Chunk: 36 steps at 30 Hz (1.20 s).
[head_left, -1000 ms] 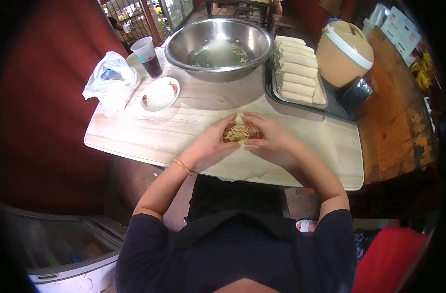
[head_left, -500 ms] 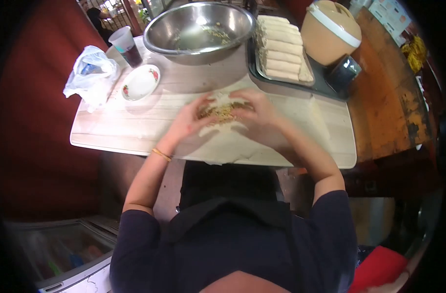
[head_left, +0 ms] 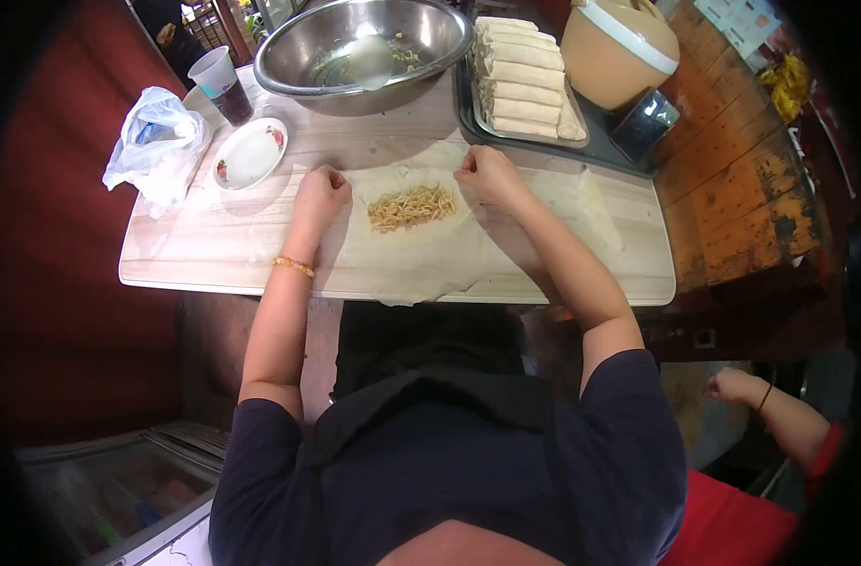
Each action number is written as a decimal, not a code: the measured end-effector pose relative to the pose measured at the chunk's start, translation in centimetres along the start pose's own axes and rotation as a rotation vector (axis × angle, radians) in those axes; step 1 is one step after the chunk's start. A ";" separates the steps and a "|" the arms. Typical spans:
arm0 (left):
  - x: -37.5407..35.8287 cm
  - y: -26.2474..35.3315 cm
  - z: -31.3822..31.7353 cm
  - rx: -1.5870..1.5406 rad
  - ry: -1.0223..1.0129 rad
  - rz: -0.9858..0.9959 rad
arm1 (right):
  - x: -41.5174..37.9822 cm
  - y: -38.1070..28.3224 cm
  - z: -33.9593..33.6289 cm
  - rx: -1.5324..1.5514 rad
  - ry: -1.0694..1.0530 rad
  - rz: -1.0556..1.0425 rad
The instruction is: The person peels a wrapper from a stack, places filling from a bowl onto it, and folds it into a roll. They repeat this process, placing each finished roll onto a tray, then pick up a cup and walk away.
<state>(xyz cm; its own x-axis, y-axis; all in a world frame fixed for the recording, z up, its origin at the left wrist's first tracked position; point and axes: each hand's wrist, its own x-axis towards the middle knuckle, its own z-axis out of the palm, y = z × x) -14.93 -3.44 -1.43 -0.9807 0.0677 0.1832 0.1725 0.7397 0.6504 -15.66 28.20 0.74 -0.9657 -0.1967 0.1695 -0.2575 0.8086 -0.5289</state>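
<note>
Desk [head_left: 194, 255], pale wood. Wrapper sheet [head_left: 421, 259] lies flat on it, a strip of noodle filling [head_left: 412, 206] at its middle. Left hand [head_left: 321, 191] and right hand [head_left: 484, 175] curled on the sheet's far corners, either side of the filling. Beyond: steel bowl [head_left: 298, 52], tray of finished rolls [head_left: 523, 80], small saucer [head_left: 249, 153], plastic bag [head_left: 155, 143], cup [head_left: 221, 83], tan lidded container [head_left: 619, 49].

Left hand [head_left: 320, 191] and right hand [head_left: 483, 175] rest apart, fingers curled, forearms extended forward.
</note>
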 end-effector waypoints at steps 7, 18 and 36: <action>-0.2 0.8 0.4 -0.338 0.085 -0.131 | 0.6 0.9 1.5 0.362 0.086 0.009; -3.0 4.1 -3.2 -0.589 -0.281 -0.378 | 0.8 1.2 0.3 0.093 -0.038 0.144; -2.5 3.4 -0.1 0.010 -0.035 0.046 | 0.6 -2.3 -0.8 0.157 -0.142 0.042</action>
<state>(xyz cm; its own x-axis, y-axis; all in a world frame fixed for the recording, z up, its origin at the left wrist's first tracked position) -11.86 -1.14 0.37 -0.9745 0.1251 0.1864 0.2166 0.7418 0.6346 -15.64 26.66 2.72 -0.9677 -0.2502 0.0313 -0.2084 0.7239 -0.6577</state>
